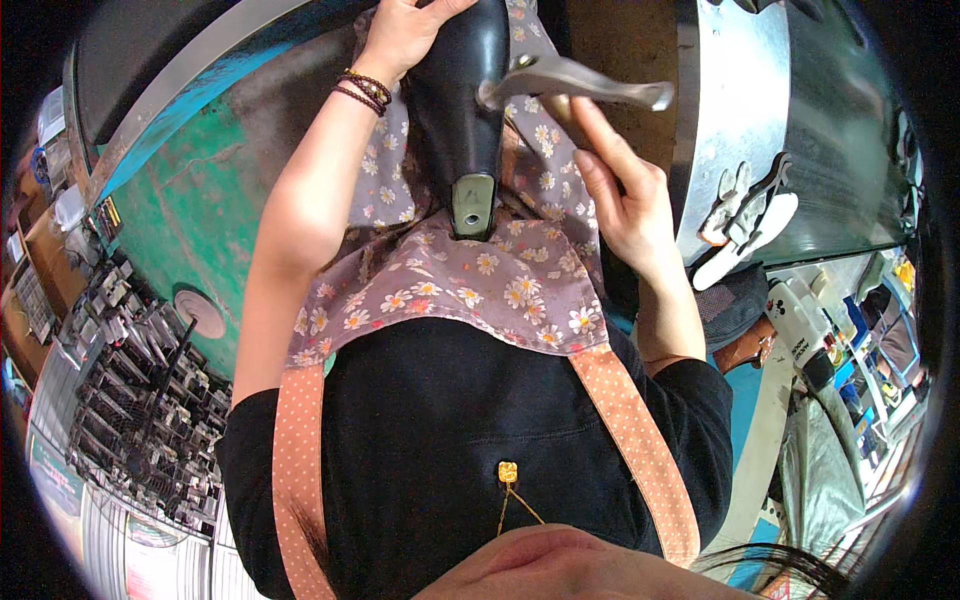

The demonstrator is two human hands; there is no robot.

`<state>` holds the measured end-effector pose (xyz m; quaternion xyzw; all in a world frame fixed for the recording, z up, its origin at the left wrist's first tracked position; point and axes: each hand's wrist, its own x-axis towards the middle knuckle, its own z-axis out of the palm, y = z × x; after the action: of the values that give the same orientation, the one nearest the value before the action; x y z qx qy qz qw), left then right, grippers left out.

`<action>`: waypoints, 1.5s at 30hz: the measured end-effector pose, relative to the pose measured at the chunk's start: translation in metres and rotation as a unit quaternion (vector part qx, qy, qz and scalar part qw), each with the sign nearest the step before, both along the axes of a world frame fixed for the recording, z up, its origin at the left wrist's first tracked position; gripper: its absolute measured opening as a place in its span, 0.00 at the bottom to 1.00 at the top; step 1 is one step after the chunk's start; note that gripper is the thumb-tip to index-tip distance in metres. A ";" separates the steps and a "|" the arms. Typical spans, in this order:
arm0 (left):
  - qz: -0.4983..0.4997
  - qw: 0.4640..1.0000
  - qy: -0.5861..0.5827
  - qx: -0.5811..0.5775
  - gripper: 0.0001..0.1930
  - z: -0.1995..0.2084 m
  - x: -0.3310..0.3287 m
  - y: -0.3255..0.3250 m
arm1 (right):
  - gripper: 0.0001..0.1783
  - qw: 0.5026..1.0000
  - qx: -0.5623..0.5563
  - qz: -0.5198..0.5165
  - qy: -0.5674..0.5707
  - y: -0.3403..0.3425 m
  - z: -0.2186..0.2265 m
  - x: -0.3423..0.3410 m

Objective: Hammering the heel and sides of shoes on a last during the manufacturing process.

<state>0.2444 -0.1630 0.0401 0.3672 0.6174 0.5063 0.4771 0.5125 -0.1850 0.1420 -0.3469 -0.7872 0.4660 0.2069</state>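
Observation:
A black leather shoe or boot piece [462, 85] lies across my lap on a floral apron [470, 285]. From its near end sticks out a green block [473, 205] with a round hole, like the top of a shoe last. My left hand [415, 30] grips the black piece at its far left side; some fingers are cut off by the frame's upper edge. In my right hand [625, 190], fingers closed round its handle, is a hammer [580, 80] with a long curved metal head. The head's left end is at the black leather, slightly blurred, so contact is unclear.
To my right, a bench with a metal sheet [738, 90] carries dark-handled pincers [765, 190] and a white flat object [760, 240]. A dark cloth item [730, 305] sits nearer me. Left are a round disc [200, 313] and a crowded rack [150, 420] above green floor.

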 end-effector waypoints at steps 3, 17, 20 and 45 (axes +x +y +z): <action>-0.001 1.000 0.002 -0.006 0.16 0.000 0.001 0.000 | 0.26 0.998 0.041 -0.027 0.027 0.000 0.004 -0.005; 0.009 0.999 0.035 -0.014 0.16 0.000 0.003 0.001 | 0.30 0.972 0.131 0.115 -0.160 0.018 0.019 -0.023; 0.005 1.000 0.013 -0.012 0.16 0.000 0.003 -0.001 | 0.30 0.984 0.115 0.094 -0.096 0.016 0.013 -0.025; -0.018 0.999 0.029 0.035 0.17 -0.007 0.001 -0.004 | 0.28 0.977 0.070 0.095 -0.176 0.018 0.011 -0.020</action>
<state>0.2453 -0.1665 0.0328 0.4093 0.6058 0.5081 0.4554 0.4930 -0.1674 0.1532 -0.3317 -0.8713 0.3590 0.0433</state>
